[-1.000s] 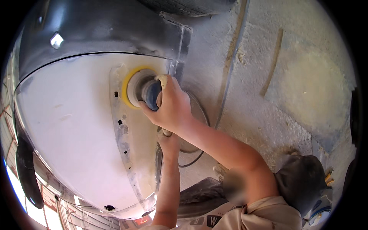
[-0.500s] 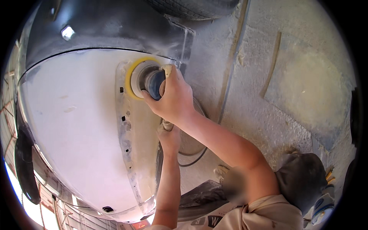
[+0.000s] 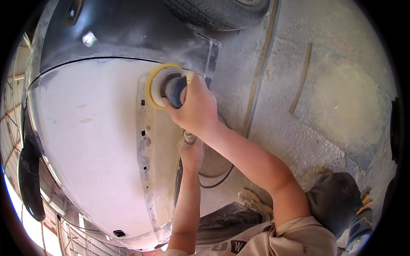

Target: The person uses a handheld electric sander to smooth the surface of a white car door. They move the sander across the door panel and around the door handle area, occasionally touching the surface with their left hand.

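Note:
A round disc sander (image 3: 176, 90) with a yellow-edged pad rests on the lower part of a whitish car door (image 3: 94, 149), near the seam with the black fender. My right hand (image 3: 198, 106) wraps round the sander's blue and grey body from above. Lower down, my left hand (image 3: 191, 150) is closed round the sander's rear end, where a metal fitting (image 3: 188, 136) shows above the fingers. Part of the sander's body between my hands is hidden by my right hand and wrist. A greyish strip with several small dark holes runs along the door beside the pad.
The black fender (image 3: 124, 38) and a tire (image 3: 213, 15) lie at the top. A dark hose (image 3: 218, 184) loops over the dusty floor (image 3: 294, 128) right of my left forearm. A black side mirror (image 3: 30, 183) sticks out at far left. A can (image 3: 358, 237) stands at lower right.
The whole view has shifted slightly, showing more of the tire and a shoe. The sander has slid a little along the door toward the black fender, both hands still on it. Faint dust shows beside the pad.

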Motion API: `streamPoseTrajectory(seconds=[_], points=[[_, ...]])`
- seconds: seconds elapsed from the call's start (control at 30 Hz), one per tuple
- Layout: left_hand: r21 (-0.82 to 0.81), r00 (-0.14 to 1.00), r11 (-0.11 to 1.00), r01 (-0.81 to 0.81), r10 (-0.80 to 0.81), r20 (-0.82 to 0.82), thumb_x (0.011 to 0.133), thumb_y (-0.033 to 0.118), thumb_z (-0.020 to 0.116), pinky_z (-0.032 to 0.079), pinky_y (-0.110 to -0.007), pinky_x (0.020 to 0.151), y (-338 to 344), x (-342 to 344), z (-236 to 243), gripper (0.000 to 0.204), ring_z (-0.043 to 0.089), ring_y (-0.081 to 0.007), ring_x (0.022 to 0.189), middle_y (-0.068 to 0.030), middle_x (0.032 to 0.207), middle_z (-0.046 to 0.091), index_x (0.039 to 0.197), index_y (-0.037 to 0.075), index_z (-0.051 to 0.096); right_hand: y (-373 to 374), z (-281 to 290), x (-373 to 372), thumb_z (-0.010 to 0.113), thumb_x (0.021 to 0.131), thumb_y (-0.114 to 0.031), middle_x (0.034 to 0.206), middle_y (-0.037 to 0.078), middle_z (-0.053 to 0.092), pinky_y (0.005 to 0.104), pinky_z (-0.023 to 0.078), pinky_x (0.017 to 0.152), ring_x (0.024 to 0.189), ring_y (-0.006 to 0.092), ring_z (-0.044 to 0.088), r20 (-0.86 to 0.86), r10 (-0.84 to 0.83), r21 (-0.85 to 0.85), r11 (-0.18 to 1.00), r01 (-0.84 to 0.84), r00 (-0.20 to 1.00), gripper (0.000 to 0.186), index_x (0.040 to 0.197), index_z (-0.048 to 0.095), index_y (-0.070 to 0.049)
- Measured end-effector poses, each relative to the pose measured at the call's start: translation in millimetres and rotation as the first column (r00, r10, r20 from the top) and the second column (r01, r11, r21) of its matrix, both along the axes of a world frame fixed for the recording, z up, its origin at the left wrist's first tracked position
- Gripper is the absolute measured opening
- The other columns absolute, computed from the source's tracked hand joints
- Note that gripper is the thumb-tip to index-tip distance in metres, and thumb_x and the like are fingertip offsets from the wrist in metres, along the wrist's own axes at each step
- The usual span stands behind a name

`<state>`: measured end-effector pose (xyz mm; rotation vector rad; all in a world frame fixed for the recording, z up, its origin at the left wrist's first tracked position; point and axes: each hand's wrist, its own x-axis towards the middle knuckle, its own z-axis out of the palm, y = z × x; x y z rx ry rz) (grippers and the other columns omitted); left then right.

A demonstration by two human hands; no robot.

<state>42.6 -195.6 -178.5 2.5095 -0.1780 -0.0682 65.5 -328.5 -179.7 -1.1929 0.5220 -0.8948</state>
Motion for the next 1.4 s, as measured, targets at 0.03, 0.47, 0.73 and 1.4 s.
streamPoseTrajectory(seconds=[0.03, 0.47, 0.73, 1.4], points=[[0.001, 1.000, 1.000, -0.020, 0.020, 0.013, 0.091, 0.013, 0.068, 0.049, -0.028, 0.069, -4, -1, 4, 0.017, 0.060, -0.0067, 0.080, -0.0004, 0.085, 0.066, 0.096, -0.003, 0.070, -3, 7, 1, 0.084, 0.072, -0.026, 0.095, 0.016, 0.060, 0.0437, 0.053, 0.067, 0.083, 0.0348, 0.065, 0.024, -0.004, -0.010, 1.000, 0.004, 1.000, 0.060, 0.115, 0.049, -0.002], [0.008, 1.000, 1.000, -0.005, 0.005, -0.028, 0.090, 0.013, 0.069, 0.048, -0.030, 0.068, -17, -1, -2, 0.015, 0.058, -0.0082, 0.074, 0.0001, 0.080, 0.065, 0.089, -0.002, 0.069, -15, -4, 1, 0.084, 0.073, -0.027, 0.091, 0.014, 0.058, 0.0432, 0.052, 0.070, 0.084, 0.0342, 0.062, -0.077, 0.068, 0.003, 0.998, -0.068, 0.995, 0.060, 0.113, 0.048, 0.000], [0.001, 1.000, 1.000, -0.013, 0.013, -0.019, 0.089, 0.011, 0.069, 0.048, -0.029, 0.070, -14, 12, 4, 0.013, 0.059, -0.0073, 0.080, 0.0007, 0.082, 0.066, 0.090, -0.002, 0.069, -16, 9, 6, 0.084, 0.073, -0.027, 0.085, 0.011, 0.058, 0.0430, 0.052, 0.065, 0.075, 0.0310, 0.063, -0.012, -0.058, -0.029, 0.998, 0.058, 0.998, 0.061, 0.113, 0.048, -0.001], [-0.003, 0.999, 1.000, 0.017, -0.017, 0.045, 0.088, 0.014, 0.071, 0.048, -0.028, 0.068, -6, 6, -1, 0.015, 0.059, -0.0079, 0.075, -0.0007, 0.077, 0.065, 0.090, -0.001, 0.070, -11, 7, 6, 0.085, 0.072, -0.026, 0.088, 0.014, 0.059, 0.0412, 0.052, 0.064, 0.077, 0.0300, 0.064, -0.025, -0.043, -0.067, 0.997, 0.041, 0.999, 0.061, 0.113, 0.048, 0.000]])
